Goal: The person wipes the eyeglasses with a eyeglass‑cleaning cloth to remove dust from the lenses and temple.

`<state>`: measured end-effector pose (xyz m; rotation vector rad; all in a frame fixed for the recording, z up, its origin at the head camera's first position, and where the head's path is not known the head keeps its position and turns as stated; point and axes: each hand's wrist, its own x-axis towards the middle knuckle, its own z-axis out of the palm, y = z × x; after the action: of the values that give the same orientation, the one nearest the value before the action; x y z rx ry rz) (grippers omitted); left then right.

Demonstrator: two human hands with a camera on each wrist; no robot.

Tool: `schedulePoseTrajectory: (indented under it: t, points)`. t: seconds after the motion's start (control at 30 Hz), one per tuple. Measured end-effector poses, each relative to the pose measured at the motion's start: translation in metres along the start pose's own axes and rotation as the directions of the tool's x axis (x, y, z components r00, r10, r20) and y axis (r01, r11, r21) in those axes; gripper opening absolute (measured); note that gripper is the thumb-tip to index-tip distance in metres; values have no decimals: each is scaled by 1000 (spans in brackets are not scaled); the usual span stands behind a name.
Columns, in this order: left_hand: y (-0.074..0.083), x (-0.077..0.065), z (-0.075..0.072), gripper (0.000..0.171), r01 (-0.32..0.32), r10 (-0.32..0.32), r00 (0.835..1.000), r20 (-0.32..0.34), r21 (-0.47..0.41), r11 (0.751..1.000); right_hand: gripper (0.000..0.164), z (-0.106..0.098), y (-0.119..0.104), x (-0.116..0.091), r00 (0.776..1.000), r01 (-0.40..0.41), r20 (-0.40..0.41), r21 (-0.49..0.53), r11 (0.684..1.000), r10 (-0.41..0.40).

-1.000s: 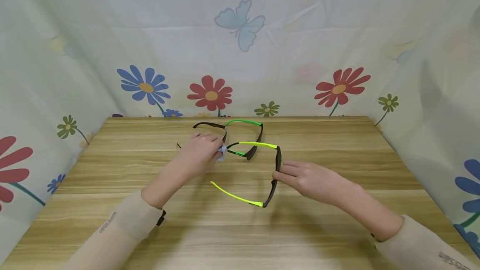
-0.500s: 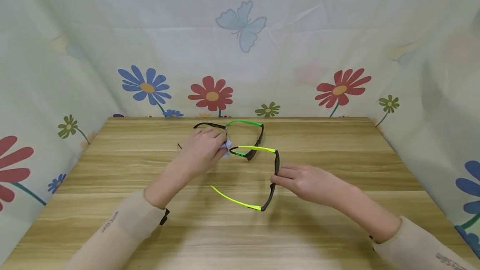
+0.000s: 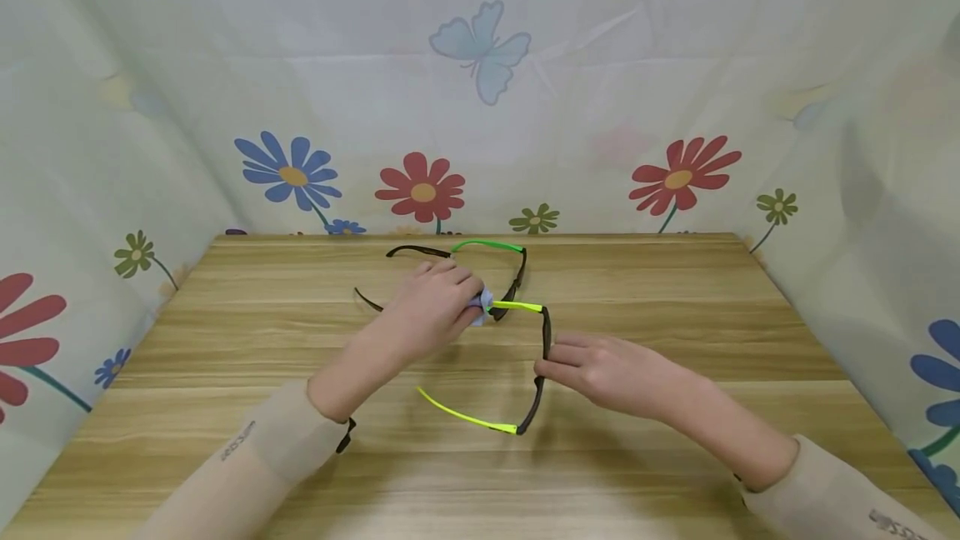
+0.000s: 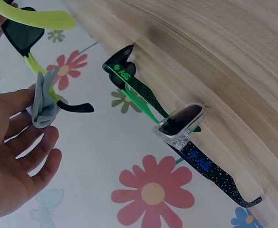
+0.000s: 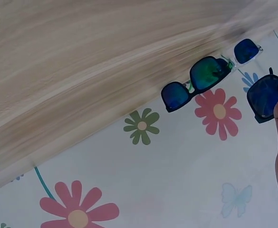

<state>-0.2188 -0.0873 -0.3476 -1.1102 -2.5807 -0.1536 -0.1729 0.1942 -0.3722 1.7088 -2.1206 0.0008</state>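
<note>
My right hand [image 3: 611, 369] pinches the bridge of a pair of sunglasses [image 3: 546, 332] with a black front and neon-yellow arms, held unfolded above the table. The left hand [image 3: 427, 307] grips a small light-blue cloth [image 4: 44, 102], which is wrapped round the far yellow arm. In the left wrist view, that arm's black tip [image 4: 77, 107] sticks out past the cloth, with thumb and index finger on the fabric. The near yellow arm [image 3: 465, 417] points left, untouched. In the right wrist view one dark lens [image 5: 264, 97] shows beside my fingers.
Behind the hands, black sunglasses with green arms [image 3: 487, 243] lie unfolded on the wooden table [image 3: 660, 473]. Beside them, to the left, are sunglasses with a clear front and black speckled arms [image 4: 210, 168]. A flower-printed curtain [image 3: 570, 132] encloses the table's back and sides.
My left hand has slid the cloth rightward along the far yellow arm, toward the hinge. The right hand and sunglasses have shifted slightly left and nearer to me.
</note>
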Motion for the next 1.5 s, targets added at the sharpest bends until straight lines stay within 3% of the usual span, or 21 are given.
schedulePoseTrajectory:
  t: [0.37, 0.67, 0.83, 0.97, 1.17, 1.5]
  points:
    - [10, 10, 6, 18, -28, 27, 999, 28, 21, 999, 19, -2, -5, 11, 999, 37, -9, -24, 999, -37]
    - [20, 15, 4, 19, -80, 80, 997, 13, -18, 997, 43, -3, -7, 16, 999, 51, -1, -38, 998, -51]
    - [23, 18, 4, 22, -94, 95, 995, 43, -27, 995, 17, -3, -7, 17, 998, 59, 38, -45, 997, -57]
    - [24, 19, 7, 21, -107, 108, 993, 55, -10, 994, 25, -3, -8, 19, 997, 65, 47, -70, 995, -62]
    - [23, 19, 9, 19, -117, 115, 992, 53, 25, 993, 24, -4, -9, 21, 996, 69, 58, -128, 989, -62]
    - [20, 18, 12, 18, -102, 101, 994, 52, 28, 994, 30, -6, -9, 19, 995, 43, 92, -116, 992, -32]
